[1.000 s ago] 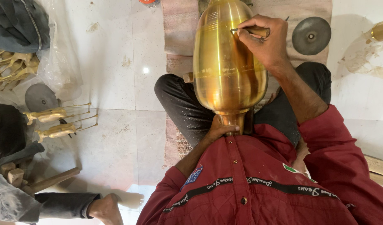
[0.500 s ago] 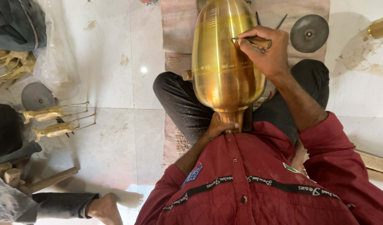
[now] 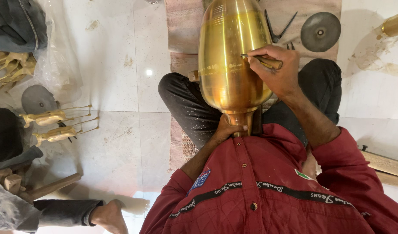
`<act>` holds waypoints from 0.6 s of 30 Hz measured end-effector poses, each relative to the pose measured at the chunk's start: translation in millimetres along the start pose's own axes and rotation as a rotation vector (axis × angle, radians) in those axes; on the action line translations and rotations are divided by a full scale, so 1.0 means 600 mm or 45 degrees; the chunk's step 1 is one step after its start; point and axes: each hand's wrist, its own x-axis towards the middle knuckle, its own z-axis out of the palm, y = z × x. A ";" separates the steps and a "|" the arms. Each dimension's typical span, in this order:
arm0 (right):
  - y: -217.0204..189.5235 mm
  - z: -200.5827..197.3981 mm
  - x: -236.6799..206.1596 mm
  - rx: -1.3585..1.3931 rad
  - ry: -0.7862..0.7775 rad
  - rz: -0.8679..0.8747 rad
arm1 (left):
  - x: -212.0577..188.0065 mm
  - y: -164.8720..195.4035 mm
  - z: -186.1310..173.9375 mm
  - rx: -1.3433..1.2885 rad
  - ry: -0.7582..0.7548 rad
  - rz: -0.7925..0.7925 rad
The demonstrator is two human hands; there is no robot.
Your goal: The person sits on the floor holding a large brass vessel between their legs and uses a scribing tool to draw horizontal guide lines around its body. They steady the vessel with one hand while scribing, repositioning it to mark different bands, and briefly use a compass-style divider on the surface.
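A large polished brass vase (image 3: 227, 60) lies between my crossed legs, its narrow neck pointing at my chest. My left hand (image 3: 227, 131) is closed around the neck and steadies it. My right hand (image 3: 279, 73) rests on the vase's right side and grips a thin wooden-handled engraving tool (image 3: 264, 61). The tool's metal tip touches the brass near a faint scribed band. I wear a red quilted jacket (image 3: 268, 190) and dark trousers.
I sit on a woven mat (image 3: 183, 37) on pale floor tiles. Metal dividers (image 3: 279, 27) and a grey disc (image 3: 320, 31) lie beyond the vase. On the left are two brass figures (image 3: 56, 125), another disc (image 3: 36, 99) and a bag of brass parts (image 3: 10, 69). Another person's bare foot (image 3: 108, 215) is lower left.
My right hand with the tool has slid down the vase's side toward the neck. My left hand has stayed on the neck.
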 end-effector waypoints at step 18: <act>-0.023 0.005 -0.057 -0.051 0.013 -0.027 | -0.003 0.004 -0.002 -0.027 -0.016 -0.012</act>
